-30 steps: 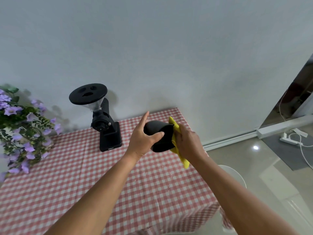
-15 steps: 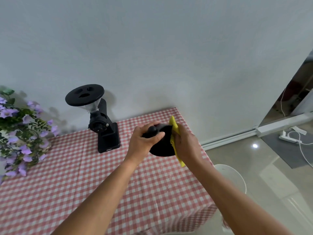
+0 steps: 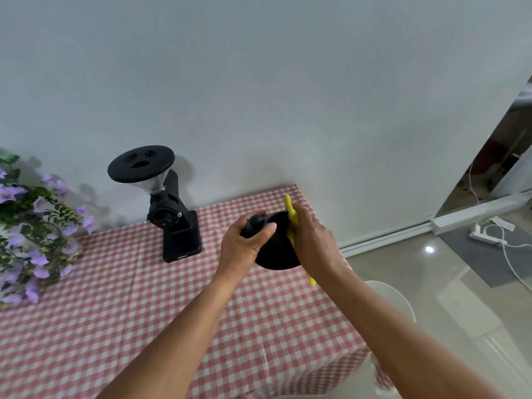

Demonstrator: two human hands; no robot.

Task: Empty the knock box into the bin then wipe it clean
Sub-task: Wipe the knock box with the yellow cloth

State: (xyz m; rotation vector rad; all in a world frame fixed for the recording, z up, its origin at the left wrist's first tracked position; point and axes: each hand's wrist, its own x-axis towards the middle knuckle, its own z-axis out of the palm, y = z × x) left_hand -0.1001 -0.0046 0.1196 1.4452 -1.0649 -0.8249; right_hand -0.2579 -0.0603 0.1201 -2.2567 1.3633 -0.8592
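Observation:
The black knock box [image 3: 276,251] is held up above the far right part of the table, tipped on its side. My left hand [image 3: 244,246] grips it from the left, fingers wrapped over its top. My right hand [image 3: 312,243] presses a yellow cloth [image 3: 291,217] against the box's right side; the cloth sticks out above and below that hand. The inside of the box is hidden from me.
A black coffee grinder [image 3: 172,214] stands at the back of the red-checked table [image 3: 115,312]. Purple flowers [image 3: 28,234] fill the left edge. A white round bin [image 3: 394,300] sits on the floor just right of the table. A power strip [image 3: 486,234] lies farther right.
My left hand shifted from an open-fingered hold to a full grip over the box's top. The box turned slightly and the cloth hand slid along its side.

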